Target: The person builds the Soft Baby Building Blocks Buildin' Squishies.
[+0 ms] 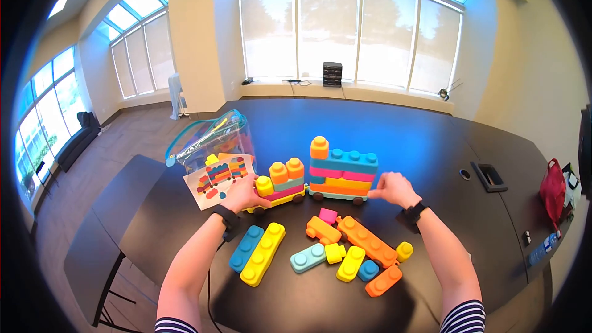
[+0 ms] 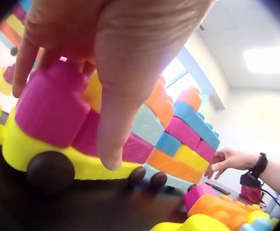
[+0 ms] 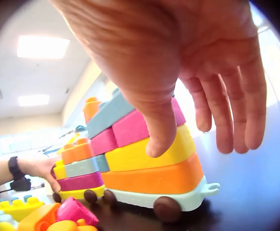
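Note:
My left hand (image 1: 242, 196) grips the front end of a low toy train car, its thumb on the near side and fingers beyond a magenta block (image 2: 53, 106). This car has a yellow wheeled base (image 2: 19, 151) with magenta, yellow, pale teal and orange blocks stacked on it. Just to its right stands a taller car (image 1: 343, 176) on a pale teal base, with layers of orange, yellow, magenta and blue blocks. My right hand (image 1: 398, 190) is beside the taller car's right end. Its fingers hang straight, and the thumb overlaps the yellow block (image 3: 183, 144) in the right wrist view.
Several loose blocks lie in front, among them a long yellow block (image 1: 263, 254), a blue block (image 1: 246, 248) and a long orange piece (image 1: 368, 240). A picture card (image 1: 196, 186) leans near a clear bag (image 1: 237, 132) behind my left hand. A red bag (image 1: 553, 194) is far right.

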Action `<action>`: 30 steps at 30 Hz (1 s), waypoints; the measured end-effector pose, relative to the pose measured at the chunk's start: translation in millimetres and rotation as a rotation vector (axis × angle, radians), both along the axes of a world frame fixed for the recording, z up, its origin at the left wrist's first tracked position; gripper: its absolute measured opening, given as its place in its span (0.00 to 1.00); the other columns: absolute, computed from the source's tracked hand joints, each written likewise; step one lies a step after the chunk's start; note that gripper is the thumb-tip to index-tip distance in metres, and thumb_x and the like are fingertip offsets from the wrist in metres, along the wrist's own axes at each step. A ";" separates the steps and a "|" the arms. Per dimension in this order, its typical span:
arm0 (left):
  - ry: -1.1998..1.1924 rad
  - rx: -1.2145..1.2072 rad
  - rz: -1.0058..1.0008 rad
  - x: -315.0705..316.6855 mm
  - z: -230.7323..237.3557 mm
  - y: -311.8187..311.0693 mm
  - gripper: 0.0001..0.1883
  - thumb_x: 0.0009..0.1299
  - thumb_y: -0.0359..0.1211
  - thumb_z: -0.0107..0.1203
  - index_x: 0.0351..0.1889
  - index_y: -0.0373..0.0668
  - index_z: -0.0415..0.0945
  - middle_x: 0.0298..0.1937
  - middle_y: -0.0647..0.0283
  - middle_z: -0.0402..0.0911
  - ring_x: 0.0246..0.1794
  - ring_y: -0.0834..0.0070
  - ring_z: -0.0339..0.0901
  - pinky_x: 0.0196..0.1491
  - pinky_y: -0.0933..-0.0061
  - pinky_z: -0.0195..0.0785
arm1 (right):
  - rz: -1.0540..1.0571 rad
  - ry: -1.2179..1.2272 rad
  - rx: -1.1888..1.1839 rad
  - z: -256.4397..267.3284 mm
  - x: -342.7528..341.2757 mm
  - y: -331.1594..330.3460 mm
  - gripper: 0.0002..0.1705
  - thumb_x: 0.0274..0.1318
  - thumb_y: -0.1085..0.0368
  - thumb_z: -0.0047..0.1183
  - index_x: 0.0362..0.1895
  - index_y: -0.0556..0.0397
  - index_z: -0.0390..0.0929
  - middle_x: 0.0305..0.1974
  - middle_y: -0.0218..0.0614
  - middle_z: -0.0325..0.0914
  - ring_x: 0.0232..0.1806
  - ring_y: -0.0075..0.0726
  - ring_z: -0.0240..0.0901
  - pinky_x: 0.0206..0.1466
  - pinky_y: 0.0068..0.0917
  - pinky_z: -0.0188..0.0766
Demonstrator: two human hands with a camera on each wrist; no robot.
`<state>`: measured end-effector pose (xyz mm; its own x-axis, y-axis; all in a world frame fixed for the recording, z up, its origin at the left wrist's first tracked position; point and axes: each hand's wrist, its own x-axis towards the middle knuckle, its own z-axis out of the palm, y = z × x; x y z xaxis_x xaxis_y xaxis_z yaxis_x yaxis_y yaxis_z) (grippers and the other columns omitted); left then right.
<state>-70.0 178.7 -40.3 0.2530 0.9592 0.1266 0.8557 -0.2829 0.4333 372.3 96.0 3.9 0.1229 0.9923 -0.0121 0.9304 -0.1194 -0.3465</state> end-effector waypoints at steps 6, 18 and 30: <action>-0.107 0.068 -0.035 -12.7 56.2 -70.5 0.47 0.52 0.51 0.83 0.67 0.39 0.76 0.63 0.52 0.85 0.62 0.55 0.83 0.64 0.58 0.76 | 0.328 -0.138 -0.277 -13.6 -36.7 -85.7 0.45 0.50 0.41 0.75 0.66 0.51 0.75 0.50 0.45 0.88 0.55 0.54 0.84 0.59 0.44 0.80; -0.093 -0.176 -0.710 64.8 17.1 -258.2 0.28 0.69 0.51 0.71 0.63 0.52 0.82 0.54 0.59 0.84 0.57 0.60 0.82 0.60 0.59 0.75 | 0.259 -0.229 -0.293 -25.1 -55.6 -87.3 0.44 0.46 0.54 0.78 0.64 0.56 0.71 0.61 0.55 0.81 0.65 0.59 0.79 0.64 0.48 0.80; 0.215 -0.061 -0.738 171.8 -34.9 -287.3 0.47 0.63 0.55 0.73 0.81 0.61 0.68 0.74 0.51 0.67 0.75 0.47 0.63 0.70 0.43 0.63 | 0.283 0.453 0.543 33.4 -43.5 -136.2 0.44 0.48 0.60 0.77 0.70 0.54 0.74 0.53 0.47 0.87 0.52 0.48 0.86 0.58 0.41 0.81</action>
